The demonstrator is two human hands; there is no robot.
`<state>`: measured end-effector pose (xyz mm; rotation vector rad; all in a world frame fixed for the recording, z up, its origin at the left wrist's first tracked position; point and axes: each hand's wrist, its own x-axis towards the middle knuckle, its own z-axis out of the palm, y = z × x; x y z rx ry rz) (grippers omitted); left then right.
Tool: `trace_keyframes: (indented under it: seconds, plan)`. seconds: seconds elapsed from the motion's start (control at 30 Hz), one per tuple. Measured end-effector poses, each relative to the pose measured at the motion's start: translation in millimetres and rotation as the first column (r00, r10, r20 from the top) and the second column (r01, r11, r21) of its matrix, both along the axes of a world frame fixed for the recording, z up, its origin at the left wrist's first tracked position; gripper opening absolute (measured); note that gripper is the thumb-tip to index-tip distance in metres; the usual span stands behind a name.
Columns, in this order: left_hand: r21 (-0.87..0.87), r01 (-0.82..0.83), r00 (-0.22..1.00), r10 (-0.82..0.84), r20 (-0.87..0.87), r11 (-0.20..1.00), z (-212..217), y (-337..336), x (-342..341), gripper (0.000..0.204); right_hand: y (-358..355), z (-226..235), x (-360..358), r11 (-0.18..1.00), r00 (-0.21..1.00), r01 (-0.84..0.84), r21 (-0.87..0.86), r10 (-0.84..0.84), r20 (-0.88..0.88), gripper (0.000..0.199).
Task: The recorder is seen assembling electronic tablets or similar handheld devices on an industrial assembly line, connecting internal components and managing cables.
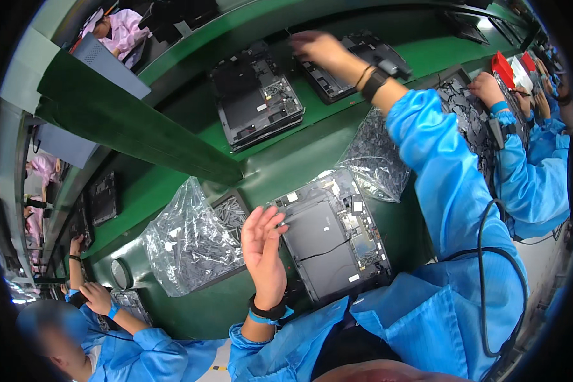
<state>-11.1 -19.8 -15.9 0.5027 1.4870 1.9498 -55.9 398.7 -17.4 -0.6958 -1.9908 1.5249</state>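
On the green bench in front of me lies an opened flat device, like a tablet or laptop base (315, 239), with its battery and circuit board exposed. My left hand (264, 248) is raised at its left edge, palm up and fingers stretched, holding nothing visible. Reaching far forward, my right hand (315, 48) is over the raised green shelf, beside another opened device (325, 83). Its fingers are blurred, so what they touch or hold is unclear. To the left on that shelf rests a stack of similar opened devices (258, 95).
Clear plastic bags with small dark parts lie left (184, 245) and right (375, 156) of the device. A green post (140, 121) slants across the left. Co-workers sit on both sides; one co-worker's hand (487, 89) is above black pieces. A cable (484, 286) hangs by my right sleeve.
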Motion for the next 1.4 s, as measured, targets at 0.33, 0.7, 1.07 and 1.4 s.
trace_keyframes:
  seconds: [0.33, 0.7, 1.07, 1.4]
  plan:
    - [-0.018, 0.025, 1.000, -0.025, -0.011, 1.000, -1, 7, -1, 0.040, 152, -16, 148, 0.922, 0.555, 0.181, 0.343, -0.384, 0.738, 0.060]
    - [0.048, 0.286, 0.932, -0.290, 0.220, 0.957, 25, 38, 5, 0.044, 106, 29, 185, 0.871, 0.975, 0.223, -0.438, -0.199, 0.100, 0.026]
    - [0.323, 0.153, 0.895, -0.270, 0.356, 0.934, 37, 106, 59, 0.047, -230, 65, 270, 0.795, 0.828, 0.203, -0.571, -0.451, -0.334, 0.034]
    - [-0.110, 0.077, 0.967, -0.047, 0.252, 0.991, 1, -23, 22, 0.045, -255, -1, 330, 0.893, 0.891, 0.295, -0.341, -0.386, -0.240, 0.029]
